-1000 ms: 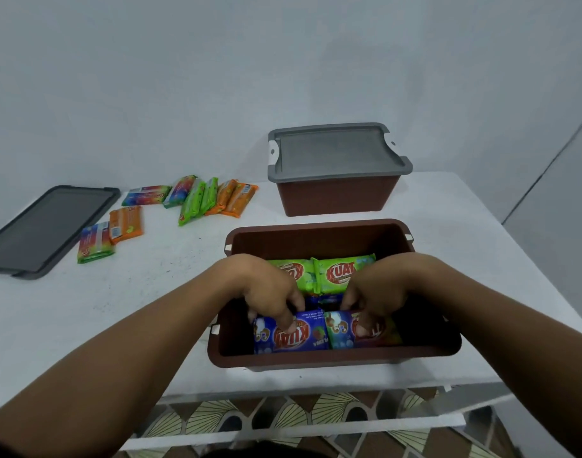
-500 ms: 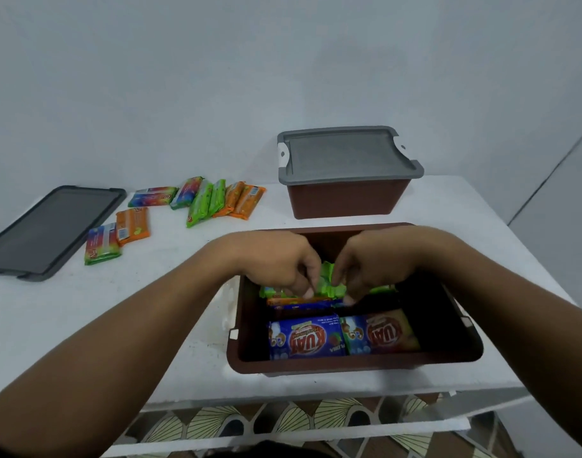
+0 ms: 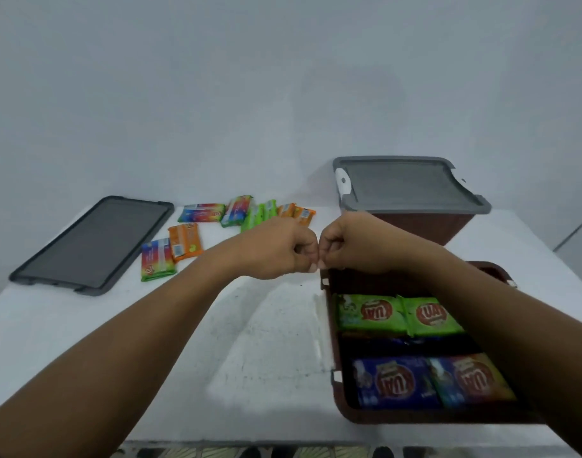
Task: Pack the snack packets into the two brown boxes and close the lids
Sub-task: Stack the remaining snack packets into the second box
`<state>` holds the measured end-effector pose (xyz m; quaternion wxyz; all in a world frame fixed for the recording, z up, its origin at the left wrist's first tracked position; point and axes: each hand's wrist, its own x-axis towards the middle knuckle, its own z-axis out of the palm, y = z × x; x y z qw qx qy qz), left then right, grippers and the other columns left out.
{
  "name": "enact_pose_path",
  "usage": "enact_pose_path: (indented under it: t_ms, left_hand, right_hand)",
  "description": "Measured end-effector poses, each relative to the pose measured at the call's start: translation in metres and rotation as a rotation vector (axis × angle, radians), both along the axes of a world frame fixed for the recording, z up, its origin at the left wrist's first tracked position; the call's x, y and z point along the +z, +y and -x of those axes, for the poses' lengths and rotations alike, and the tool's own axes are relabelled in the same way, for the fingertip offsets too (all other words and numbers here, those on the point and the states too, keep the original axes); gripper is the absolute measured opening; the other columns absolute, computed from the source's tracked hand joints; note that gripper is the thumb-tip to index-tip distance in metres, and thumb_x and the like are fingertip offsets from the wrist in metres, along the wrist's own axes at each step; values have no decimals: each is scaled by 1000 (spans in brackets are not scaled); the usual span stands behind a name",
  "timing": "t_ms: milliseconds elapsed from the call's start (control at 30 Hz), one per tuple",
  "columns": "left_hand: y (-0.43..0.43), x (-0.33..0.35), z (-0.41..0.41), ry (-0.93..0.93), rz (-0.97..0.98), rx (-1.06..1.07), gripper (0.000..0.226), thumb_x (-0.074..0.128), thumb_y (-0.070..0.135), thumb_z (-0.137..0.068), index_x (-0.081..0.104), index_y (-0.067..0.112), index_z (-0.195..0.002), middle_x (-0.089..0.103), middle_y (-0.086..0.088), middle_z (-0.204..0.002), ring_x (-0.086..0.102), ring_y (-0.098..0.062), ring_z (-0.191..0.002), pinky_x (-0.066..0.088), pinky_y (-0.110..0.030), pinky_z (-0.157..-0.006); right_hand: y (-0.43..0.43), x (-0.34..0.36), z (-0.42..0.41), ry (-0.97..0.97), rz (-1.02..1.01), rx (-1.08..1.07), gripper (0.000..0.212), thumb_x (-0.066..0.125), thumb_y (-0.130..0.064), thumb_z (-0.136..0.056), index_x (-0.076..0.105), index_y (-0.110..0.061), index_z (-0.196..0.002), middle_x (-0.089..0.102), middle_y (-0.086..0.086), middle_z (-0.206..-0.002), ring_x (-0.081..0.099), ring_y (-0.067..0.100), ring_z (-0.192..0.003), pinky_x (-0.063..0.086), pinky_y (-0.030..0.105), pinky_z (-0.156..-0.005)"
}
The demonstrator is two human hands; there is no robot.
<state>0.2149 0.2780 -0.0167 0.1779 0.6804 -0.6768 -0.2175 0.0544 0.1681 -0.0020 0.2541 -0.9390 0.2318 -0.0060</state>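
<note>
Snack packets (image 3: pixel 238 210), loose at eleven o'clock on the worktop (image 3: pixel 266 342), probably handle light, crinkly and slippery; pinch their edges. Left hand (image 3: pixel 279 247) and right hand (image 3: pixel 352 246) curl their fingers, seemingly empty.

The open box (image 3: pixel 415 417) sits before the lidded box (image 3: pixel 425 226), with loose packets (image 3: pixel 202 213) and a lid (image 3: pixel 94 241) left.

From where I stand, two brown boxes are on the table (image 3: pixel 266 342): an open box (image 3: pixel 355 416) and a closed box (image 3: pixel 422 228). There are two grey lids, the fitted lid (image 3: pixel 405 186) and the loose lid (image 3: pixel 91 242). The top layer in the open box shows four packets: two boxed green packets (image 3: pixel 369 312) (image 3: pixel 430 315) and two boxed blue packets (image 3: pixel 395 381) (image 3: pixel 471 380). Eight lie loose: three rainbow packets (image 3: pixel 200 213) (image 3: pixel 238 209) (image 3: pixel 157 259), three orange packets (image 3: pixel 184 241) (image 3: pixel 287 209) (image 3: pixel 305 215) and two loose green packets (image 3: pixel 253 218) (image 3: pixel 270 209). Two hands, the left hand (image 3: pixel 276 247) and the right hand (image 3: pixel 352 246).
</note>
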Motion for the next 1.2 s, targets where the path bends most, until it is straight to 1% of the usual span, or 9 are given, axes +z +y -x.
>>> enact_pose_path:
  t_ms: [67,267,367,500,633,800,900,967,1200]
  left_hand:
    - [7,-2,-24,12,0,20,8,75,23,-91,74,24,-83,67,7,-73,60,-9,-67,45,-18,-58]
    - [24,-9,-101,35,-34,114,12,74,23,-92,73,28,-82,64,24,-63,62,3,-64,45,-11,-57]
    - [31,-15,-140,22,-46,191,5,72,19,-92,77,21,-90,67,19,-73,64,-2,-71,50,-16,-62]
    - [44,-23,-195,-79,-95,297,13,68,13,-90,75,23,-88,68,18,-83,66,0,-76,47,-12,-62]
    - [57,-37,-235,-250,-271,461,6,65,20,-90,66,18,-84,69,0,-82,64,-12,-68,46,-24,-57]
    - [73,-66,-251,-257,-410,592,38,72,47,-86,59,16,-104,66,2,-83,66,-12,-66,50,-25,-52]
    - [77,-94,-249,-189,-417,650,77,78,62,-73,47,20,-128,62,-3,-107,63,-17,-84,58,-32,-73]
    - [78,-107,-248,-158,-396,681,93,80,68,-68,41,21,-138,55,-7,-125,56,-19,-97,52,-32,-80]
    - [87,-110,-254,-78,-432,683,90,80,52,-76,29,23,-145,38,-10,-138,56,-22,-98,56,-33,-83]
  right_hand:
    - [6,-1,-24,-31,-5,-23,13,72,-16,-83,77,-23,-73,67,-10,-62,62,-2,-60,49,10,-59]
    - [20,-11,-101,1,1,-79,8,74,-19,-84,75,-19,-76,73,0,-71,72,18,-70,60,30,-67]
    - [30,-17,-138,28,34,-66,7,71,-19,-87,74,-19,-80,65,-10,-65,66,13,-68,57,28,-74]
    - [40,-29,-186,51,22,-55,10,69,-18,-91,78,-13,-92,60,-18,-66,57,-3,-61,47,13,-60]
    - [48,-49,-234,64,-38,-42,16,74,-25,-89,77,-12,-98,68,-7,-84,63,9,-79,52,21,-69]
    - [56,-87,-287,78,-82,-132,22,75,-33,-86,69,-17,-100,66,-1,-96,68,18,-84,59,32,-73]
    - [61,-108,-309,76,-92,-198,28,72,-38,-88,64,-15,-101,64,2,-97,62,18,-83,53,32,-71]
    - [60,-119,-323,62,-82,-256,34,69,-42,-90,61,-13,-106,64,6,-101,63,21,-89,52,34,-74]
    - [58,-134,-352,122,-44,-324,73,77,-57,-77,47,-15,-129,56,8,-122,57,25,-106,54,39,-88]
